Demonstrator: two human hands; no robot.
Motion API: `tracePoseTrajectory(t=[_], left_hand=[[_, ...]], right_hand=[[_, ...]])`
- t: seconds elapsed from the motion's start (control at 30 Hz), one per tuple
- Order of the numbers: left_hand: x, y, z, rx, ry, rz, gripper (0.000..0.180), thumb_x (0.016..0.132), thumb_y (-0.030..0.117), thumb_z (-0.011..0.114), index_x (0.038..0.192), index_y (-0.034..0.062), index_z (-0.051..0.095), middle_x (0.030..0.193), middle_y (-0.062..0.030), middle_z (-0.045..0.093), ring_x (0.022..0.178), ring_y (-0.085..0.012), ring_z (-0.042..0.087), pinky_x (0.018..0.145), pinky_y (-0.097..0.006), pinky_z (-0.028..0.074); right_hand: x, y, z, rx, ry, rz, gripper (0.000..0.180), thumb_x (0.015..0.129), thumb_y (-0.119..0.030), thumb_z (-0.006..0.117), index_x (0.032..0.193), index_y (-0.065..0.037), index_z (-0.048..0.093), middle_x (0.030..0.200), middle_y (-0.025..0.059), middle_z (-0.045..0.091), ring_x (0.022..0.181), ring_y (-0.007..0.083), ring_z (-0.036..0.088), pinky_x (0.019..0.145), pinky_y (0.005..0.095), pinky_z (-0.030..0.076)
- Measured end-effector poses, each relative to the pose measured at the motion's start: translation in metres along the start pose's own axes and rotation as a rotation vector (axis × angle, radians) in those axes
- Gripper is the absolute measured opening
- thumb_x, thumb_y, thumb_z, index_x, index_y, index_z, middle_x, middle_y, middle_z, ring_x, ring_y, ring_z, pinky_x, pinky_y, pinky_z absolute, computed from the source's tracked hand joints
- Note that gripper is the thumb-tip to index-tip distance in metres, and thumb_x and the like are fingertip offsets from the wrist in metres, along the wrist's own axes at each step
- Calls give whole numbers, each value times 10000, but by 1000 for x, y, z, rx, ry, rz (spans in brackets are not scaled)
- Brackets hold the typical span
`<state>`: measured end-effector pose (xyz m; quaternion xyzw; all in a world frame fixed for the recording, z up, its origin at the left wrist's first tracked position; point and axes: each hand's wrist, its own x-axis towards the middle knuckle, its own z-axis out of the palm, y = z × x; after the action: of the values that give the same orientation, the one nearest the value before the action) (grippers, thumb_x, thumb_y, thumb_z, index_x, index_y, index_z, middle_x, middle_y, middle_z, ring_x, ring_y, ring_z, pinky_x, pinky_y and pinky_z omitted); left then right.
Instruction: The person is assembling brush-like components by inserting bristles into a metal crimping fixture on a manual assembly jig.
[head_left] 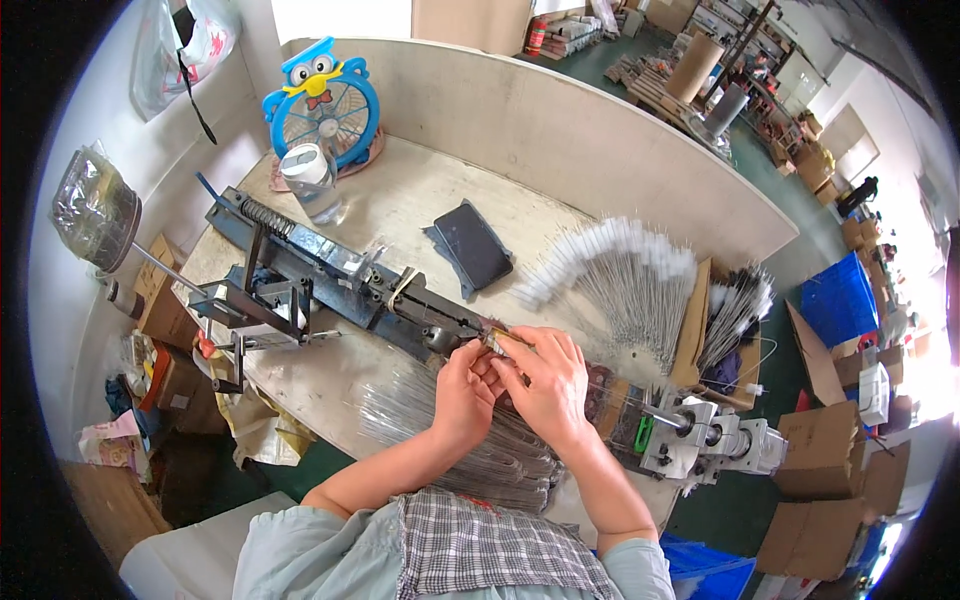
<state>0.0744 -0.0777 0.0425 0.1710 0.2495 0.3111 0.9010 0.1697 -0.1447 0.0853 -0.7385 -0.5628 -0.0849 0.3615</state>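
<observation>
Both hands meet over the right end of a long black metal bench machine [340, 275]. My left hand [466, 396] is closed, its fingertips drawn together at the end of the machine's bar. Beside it my right hand [548, 382] has thumb and fingers bent in a pinch against the left fingertips. A small yellowish piece [493, 341] shows by the right fingertips; what the fingers grip is mostly hidden. Below the hands lies a bundle of thin wire lengths [500, 465]. To the right, a silver clamp unit with a shaft [690, 437] lines up with the machine.
White-tipped wire brushes [640, 285] fan out at the back right, beside a cardboard box [693, 325] with more brushes. A black phone [473, 245] lies on a cloth. A blue fan [327, 110] and a clear jar with a white lid [312, 180] stand at the back left.
</observation>
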Motion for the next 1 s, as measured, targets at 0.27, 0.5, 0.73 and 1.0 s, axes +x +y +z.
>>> tracePoseTrajectory(t=[0.27,0.5,0.73,1.0], left_hand=[[-2,2,4,13,-16,-18,223,942,251,435,993,70,553,985,-39,613,935,-147,591,845,-315,471],[-4,1,2,10,-21,-23,218,935,251,444,982,65,549,967,-47,605,920,-162,591,830,-323,476],[-6,3,7,54,-40,3,130,908,160,511,948,41,548,939,-44,599,866,-154,599,779,-296,493],[-6,1,12,97,10,45,90,888,67,534,961,15,542,950,-58,596,890,-146,600,793,-276,503]], right_hand=[[1,0,5,-1,-15,19,257,694,-100,704,949,-81,684,1005,45,621,935,241,568,805,361,442],[3,-6,5,-35,26,32,299,665,-118,724,957,-82,677,992,42,626,934,244,568,801,355,437],[-8,-1,-2,-152,119,-8,283,683,-165,724,957,-114,676,964,-1,613,934,196,561,763,349,421],[-11,3,-3,-159,138,-11,216,694,-169,729,907,-147,696,948,-9,619,910,191,565,747,339,422]])
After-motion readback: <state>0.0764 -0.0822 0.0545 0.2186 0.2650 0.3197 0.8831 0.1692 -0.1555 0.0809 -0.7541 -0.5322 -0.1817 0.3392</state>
